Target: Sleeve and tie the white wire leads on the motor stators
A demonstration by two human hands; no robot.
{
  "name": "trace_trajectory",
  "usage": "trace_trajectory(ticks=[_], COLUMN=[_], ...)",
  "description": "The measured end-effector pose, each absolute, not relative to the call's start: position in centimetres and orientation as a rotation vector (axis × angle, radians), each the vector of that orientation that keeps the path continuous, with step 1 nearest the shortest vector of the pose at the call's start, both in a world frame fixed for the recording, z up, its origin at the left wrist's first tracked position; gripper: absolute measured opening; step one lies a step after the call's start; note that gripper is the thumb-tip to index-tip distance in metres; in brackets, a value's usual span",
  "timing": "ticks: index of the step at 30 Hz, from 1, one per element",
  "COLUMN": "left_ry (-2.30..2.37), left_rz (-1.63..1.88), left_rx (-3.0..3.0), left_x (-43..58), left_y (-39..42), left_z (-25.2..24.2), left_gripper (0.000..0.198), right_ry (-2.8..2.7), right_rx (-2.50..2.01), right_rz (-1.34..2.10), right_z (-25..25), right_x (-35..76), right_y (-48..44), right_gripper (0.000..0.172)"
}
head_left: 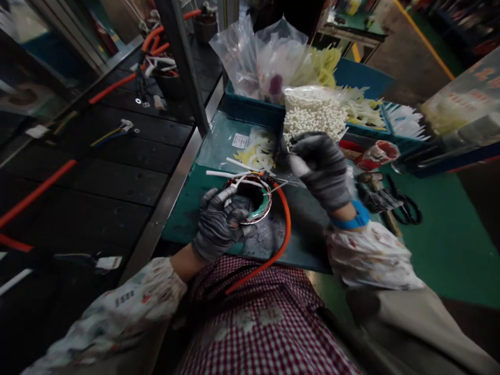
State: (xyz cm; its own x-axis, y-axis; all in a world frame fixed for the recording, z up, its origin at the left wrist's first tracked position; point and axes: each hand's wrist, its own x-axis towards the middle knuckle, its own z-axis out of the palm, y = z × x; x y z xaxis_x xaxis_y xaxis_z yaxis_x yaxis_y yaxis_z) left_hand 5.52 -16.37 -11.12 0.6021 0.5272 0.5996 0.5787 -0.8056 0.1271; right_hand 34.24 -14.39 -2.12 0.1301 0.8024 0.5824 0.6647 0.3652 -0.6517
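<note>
My left hand [221,224], in a grey striped glove, wraps its fingers around the near left rim of a motor stator [265,205]. The stator is a ring with copper windings and green lining. White sleeved leads [222,174] stick out to its left, and an orange sleeved cable [288,224] curves from its far side down to my lap. A thin pale strip sticks out at its right. My right hand [322,169], also gloved, is at the near side of a clear bag of small white beads [312,114]. Its fingers are curled; what they pinch is hidden.
Blue bins [250,107] with plastic bags and yellowish strips line the bench's back. To the right lie a red-and-white roll [378,155], black-handled scissors [408,208] and a hammer [371,179]. A metal post [187,67] rises at left, beside a dark conveyor [128,151] carrying orange cables.
</note>
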Motion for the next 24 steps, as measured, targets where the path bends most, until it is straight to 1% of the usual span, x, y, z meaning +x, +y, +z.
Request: trace_trajectory(ticks=[2, 4, 7, 8, 11, 13, 17, 20, 21, 24], left_ry=[-1.042, -1.093, -1.062, -1.045, -1.035, -1.075, -1.121, -1.065, -1.063, -1.099], left_rz=[-0.951, -0.892, -0.867, -0.862, -0.804, -0.75, -0.757, -0.817, -0.817, -0.764], left_rx=[-2.688, -2.701, -2.741, -2.749, -2.8, -2.838, -2.825, -2.802, -2.808, -2.858], left_x=[5.9, 6.0, 5.8, 5.7, 5.5, 5.6, 5.8, 5.8, 5.8, 5.7], left_y=[-16.9, -16.9, -16.5, -16.4, -16.4, -16.6, -17.0, -16.9, -16.9, -16.9], left_z=[-11.5, -11.6, -11.2, -10.9, -10.2, -9.9, -9.7, -9.6, -9.6, -9.5], left_gripper=[0.019, 0.016, 0.011, 0.01, 0.009, 0.014, 0.018, 0.023, 0.027, 0.036], right_ry=[-1.433, -1.241, -1.245, -1.287, -1.268, -1.17, -1.087, -1.075, -1.091, -1.217], right_rx=[-1.269, -1.225, -1.303, -1.339, -1.386, -1.399, -1.394, -1.404, -1.407, -1.418], right_rz=[0.223, 0.32, 0.483, 0.468, 0.24, 0.251, 0.492, 0.71, 0.816, 1.15], right_z=[-0.7, 0.4, -0.1, -0.7, -2.9, -3.8, -4.5, -5.3, -5.4, -5.0], right_x=[34.0, 33.4, 32.3, 31.8, 30.5, 29.7, 28.6, 28.5, 28.7, 29.8], right_y=[-17.2, -20.1, -23.3, -24.0, -24.9, -25.4, -27.5, -29.6, -30.2, -31.2], right_gripper=[0.01, 0.016, 0.015, 0.013, 0.015, 0.018, 0.024, 0.02, 0.022, 0.037])
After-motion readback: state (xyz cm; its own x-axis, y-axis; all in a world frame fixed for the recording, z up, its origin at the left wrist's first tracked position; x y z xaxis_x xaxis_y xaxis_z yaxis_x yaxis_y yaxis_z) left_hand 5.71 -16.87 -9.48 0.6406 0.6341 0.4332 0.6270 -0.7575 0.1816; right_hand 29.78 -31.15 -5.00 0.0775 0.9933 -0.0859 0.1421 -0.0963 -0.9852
